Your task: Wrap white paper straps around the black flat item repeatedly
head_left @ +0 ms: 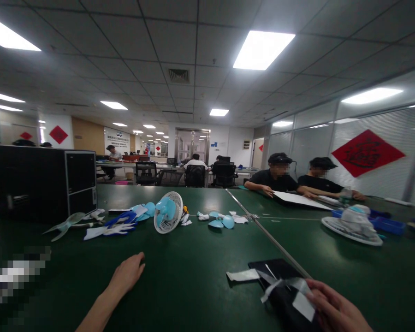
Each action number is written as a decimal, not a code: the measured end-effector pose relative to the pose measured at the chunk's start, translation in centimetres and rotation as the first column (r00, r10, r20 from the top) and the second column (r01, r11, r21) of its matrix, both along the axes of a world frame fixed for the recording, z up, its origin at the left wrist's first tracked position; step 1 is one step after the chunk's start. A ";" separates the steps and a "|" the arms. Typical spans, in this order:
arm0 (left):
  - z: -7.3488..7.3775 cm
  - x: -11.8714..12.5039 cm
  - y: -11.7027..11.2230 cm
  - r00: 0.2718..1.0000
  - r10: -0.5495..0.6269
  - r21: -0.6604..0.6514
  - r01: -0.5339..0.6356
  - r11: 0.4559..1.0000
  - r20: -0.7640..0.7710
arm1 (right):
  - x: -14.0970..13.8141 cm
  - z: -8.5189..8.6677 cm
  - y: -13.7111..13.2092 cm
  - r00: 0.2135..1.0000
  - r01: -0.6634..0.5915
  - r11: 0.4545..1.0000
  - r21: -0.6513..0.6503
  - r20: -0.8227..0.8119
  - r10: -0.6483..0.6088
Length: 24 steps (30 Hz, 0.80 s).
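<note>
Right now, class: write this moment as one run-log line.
left hand: nothing visible in grip; right hand: grip on clear film, at black item; fan: on green table

bare table (183, 286) between left hand (127, 272) and black item (281, 304), easy pass there. straight ahead fan (168, 213) stands tilted, blocks; gloves (115, 227) left of it, blades (224, 221) right. pc case (79, 184) walls off far left. right hand (327, 299) hemmed by film (300, 284) and black item; open strip beyond, up to loaded tray (332, 227).
</note>
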State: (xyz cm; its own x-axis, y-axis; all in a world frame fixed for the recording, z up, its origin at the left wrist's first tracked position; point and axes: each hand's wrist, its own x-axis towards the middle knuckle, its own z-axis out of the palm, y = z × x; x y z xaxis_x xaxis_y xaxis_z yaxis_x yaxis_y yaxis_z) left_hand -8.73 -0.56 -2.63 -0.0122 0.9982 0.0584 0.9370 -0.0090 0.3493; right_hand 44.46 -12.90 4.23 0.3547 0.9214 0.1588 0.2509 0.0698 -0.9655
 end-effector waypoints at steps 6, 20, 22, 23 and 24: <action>1.1 0.9 -0.7 0.999 0.029 0.004 -0.029 1.000 -0.023 | -1.7 5.1 3.1 1.000 -0.021 0.993 0.120 -0.001 0.022; 1.7 1.2 -1.0 1.000 0.024 -0.019 -0.024 1.000 -0.003 | -6.9 -0.4 15.5 0.340 -0.095 0.994 -0.051 0.937 0.080; 1.8 1.2 -1.1 1.000 0.018 -0.027 -0.018 0.999 0.000 | -7.3 -1.1 15.6 0.336 -0.116 0.990 -0.082 0.935 0.117; 1.8 1.2 -1.1 1.000 0.016 -0.031 -0.016 0.999 -0.001 | -7.2 -1.2 15.5 0.333 -0.126 0.988 -0.092 0.934 0.130; 1.9 1.2 -1.2 1.000 0.016 -0.035 -0.016 0.999 -0.003 | -6.9 -1.2 15.3 0.331 -0.134 0.986 -0.097 0.934 0.137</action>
